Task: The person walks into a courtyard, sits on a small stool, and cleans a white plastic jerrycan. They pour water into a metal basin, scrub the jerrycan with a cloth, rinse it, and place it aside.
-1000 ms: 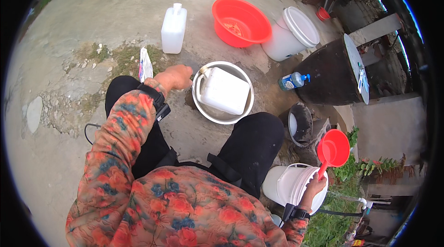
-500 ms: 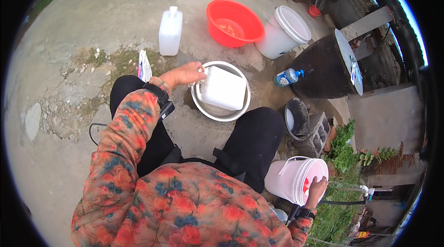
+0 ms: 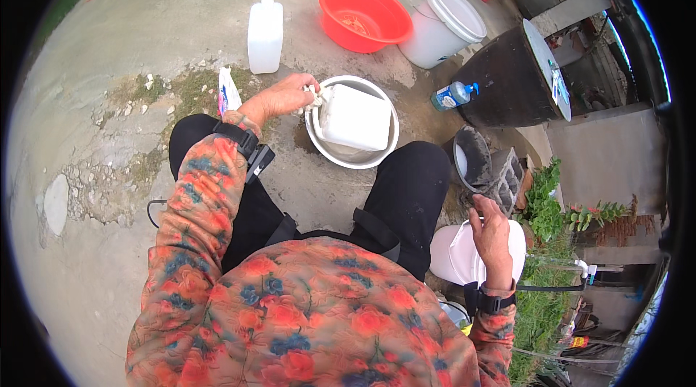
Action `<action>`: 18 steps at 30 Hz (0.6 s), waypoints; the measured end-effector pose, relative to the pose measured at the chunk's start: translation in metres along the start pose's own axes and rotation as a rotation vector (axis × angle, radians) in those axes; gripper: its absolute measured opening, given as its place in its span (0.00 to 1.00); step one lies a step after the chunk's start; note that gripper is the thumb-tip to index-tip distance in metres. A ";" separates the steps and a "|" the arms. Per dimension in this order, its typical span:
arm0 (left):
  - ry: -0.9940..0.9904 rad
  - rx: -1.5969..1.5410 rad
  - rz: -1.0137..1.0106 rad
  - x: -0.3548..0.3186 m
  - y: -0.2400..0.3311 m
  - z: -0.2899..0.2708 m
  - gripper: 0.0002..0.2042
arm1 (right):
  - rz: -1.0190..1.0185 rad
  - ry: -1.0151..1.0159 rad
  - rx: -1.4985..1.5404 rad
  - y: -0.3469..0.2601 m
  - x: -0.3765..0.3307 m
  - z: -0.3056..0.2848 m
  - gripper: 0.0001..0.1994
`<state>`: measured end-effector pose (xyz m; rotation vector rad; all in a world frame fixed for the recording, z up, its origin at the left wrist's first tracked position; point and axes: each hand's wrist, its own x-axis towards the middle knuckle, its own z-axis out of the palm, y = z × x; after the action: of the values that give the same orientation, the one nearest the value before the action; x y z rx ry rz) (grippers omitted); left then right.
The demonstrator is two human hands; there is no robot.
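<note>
A white plastic jug (image 3: pixel 355 119) lies on its side in a round whitish basin (image 3: pixel 392 130) between my knees. My left hand (image 3: pixel 279 99) is closed around a small, pale, crumpled cloth (image 3: pixel 313 98) at the basin's left rim, beside the jug's handle end. To the right, my right hand (image 3: pixel 494 236) hovers over a pale pinkish bucket (image 3: pixel 451 251), fingers raised and apart, holding nothing visible. The hand and forearm cover part of this bucket. Ahead stands a second, upright translucent jug (image 3: pixel 265 38).
A red basin (image 3: pixel 366 21) and a lidded white bucket (image 3: pixel 437 30) stand ahead. On the right are a dark drum (image 3: pixel 496 82), a blue pump bottle (image 3: pixel 453 96), a black pail (image 3: pixel 475 162) and a hollow block (image 3: pixel 506 182). A white packet (image 3: pixel 228 91) lies near my left knee.
My right hand has come off the pinkish bucket's lid and moved up, its fingers spreading. A red item seen beneath it is no longer visible. The left hand remains at the basin.
</note>
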<state>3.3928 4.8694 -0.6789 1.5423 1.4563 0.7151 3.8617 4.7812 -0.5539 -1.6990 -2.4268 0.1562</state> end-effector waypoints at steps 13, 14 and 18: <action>0.088 -0.052 0.042 0.001 -0.001 0.003 0.14 | -0.191 -0.019 0.314 -0.029 0.124 -0.008 0.10; 0.081 -0.055 0.043 0.000 0.000 0.006 0.14 | -0.017 -0.077 0.523 -0.029 0.137 0.003 0.10; 0.079 -0.150 0.035 0.003 0.008 0.015 0.13 | -0.034 -0.170 1.056 -0.034 0.181 0.032 0.13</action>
<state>3.4104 4.8698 -0.6790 1.4416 1.4024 0.8940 3.7641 4.9399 -0.5640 -1.1411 -1.8367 1.3292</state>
